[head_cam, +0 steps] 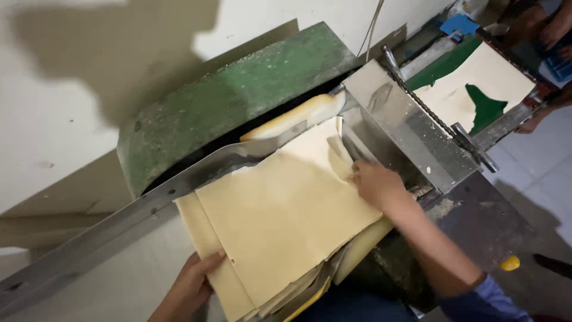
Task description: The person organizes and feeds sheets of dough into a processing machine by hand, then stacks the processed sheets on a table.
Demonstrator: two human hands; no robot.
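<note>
A small food workshop, likely for making dough sheets or noodles. Just beyond the fingers (357, 173) stands a roller machine with a flour-dusted green cover (238, 95), a steel guard (411, 137) and a drive chain (417, 98). Pale dough sheets (286, 214) lie stacked under them, against a bare white wall (53, 143).

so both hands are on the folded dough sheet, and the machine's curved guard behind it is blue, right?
Not quite. The head view shows the curved guard is green, not blue. The rest holds: left hand and right hand are both on the folded dough sheet.
</note>
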